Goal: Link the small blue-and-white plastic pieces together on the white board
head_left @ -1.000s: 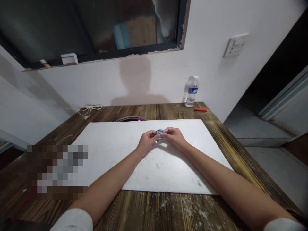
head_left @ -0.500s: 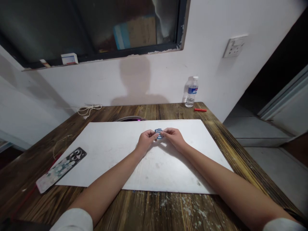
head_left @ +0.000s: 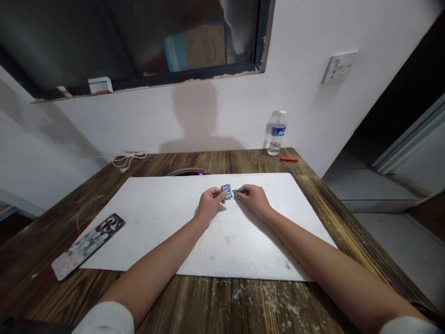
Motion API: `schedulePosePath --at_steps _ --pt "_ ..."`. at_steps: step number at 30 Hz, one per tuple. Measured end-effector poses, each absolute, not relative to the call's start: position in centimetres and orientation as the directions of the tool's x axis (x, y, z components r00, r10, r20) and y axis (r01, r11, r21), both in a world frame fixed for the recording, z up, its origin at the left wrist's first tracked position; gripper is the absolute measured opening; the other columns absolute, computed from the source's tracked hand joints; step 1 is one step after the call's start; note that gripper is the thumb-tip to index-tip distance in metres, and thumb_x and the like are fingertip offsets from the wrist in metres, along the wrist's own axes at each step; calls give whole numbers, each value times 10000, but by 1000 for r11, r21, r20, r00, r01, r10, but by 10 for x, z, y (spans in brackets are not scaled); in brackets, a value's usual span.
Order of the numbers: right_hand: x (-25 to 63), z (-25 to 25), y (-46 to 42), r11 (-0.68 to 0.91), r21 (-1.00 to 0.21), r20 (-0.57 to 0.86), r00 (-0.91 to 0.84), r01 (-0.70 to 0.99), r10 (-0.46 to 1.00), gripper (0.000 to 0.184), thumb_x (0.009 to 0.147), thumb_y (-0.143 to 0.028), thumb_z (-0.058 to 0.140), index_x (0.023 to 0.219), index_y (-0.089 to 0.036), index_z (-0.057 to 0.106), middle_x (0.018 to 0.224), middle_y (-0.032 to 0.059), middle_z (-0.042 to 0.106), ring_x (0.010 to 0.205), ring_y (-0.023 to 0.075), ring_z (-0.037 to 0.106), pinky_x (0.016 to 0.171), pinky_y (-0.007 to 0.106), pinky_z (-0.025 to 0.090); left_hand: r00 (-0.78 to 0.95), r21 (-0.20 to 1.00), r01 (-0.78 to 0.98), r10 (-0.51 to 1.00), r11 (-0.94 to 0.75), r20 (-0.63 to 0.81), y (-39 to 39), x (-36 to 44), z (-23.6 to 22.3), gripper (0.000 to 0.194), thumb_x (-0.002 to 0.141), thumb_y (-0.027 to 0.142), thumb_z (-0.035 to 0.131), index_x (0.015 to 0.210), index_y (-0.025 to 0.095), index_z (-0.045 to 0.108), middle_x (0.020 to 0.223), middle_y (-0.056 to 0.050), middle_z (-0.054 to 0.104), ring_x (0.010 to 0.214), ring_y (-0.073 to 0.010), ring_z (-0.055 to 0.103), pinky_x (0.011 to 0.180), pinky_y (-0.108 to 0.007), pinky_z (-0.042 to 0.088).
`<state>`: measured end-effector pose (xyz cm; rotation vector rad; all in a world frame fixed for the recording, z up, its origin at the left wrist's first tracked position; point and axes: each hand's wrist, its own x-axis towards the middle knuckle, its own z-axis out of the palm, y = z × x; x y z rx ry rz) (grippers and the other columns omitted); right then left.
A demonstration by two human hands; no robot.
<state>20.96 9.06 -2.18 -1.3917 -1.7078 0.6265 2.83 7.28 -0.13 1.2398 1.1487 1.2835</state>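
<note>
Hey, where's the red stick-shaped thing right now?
The red stick-shaped thing lies at the wooden table's far right, beside the clear plastic bottle.

Frame centre: my left hand [head_left: 208, 204] pinches small blue-patterned pieces [head_left: 226, 191]; right hand [head_left: 254, 198] grips another [head_left: 236, 195].

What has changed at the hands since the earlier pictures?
The blue pieces, earlier pinched together between both hands, are now parted: the left hand holds some, while the right hand has moved slightly right, holding a smaller blue part. The bottle and white board stayed put.
</note>
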Motion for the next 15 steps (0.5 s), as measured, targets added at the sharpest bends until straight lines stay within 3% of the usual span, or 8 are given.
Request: schedulePosePath --at_steps 7,11,15 --pt "208 -19 86 233 -657 318 -16 717 948 252 784 -250 720 1037 -249 722 828 12 724 865 222 598 795 339 368 -14 996 -41 997 -77 76 73 29 -1 342 622 445 807 664 161 620 585 11 607 546 -100 547 554 -217 429" --pt "207 -16 85 389 -702 450 -52 596 892 127 845 -341 682 877 -221 708 881 48 702 874 223 559 805 352 379 -3 997 -26 997 -71 71 74 29 -3 365 616 467 813 677 162 623 607 7 615 560 -109 553 565 -228 435" --pt "204 -15 84 527 -746 515 -148 408 844 218 805 -426 714 749 -223 656 806 40 671 824 211 542 773 339 405 50 996 15 995 -92 91 73 28 -6 373 629 476 812 675 161 619 609 8 611 582 -115 552 586 -234 428"
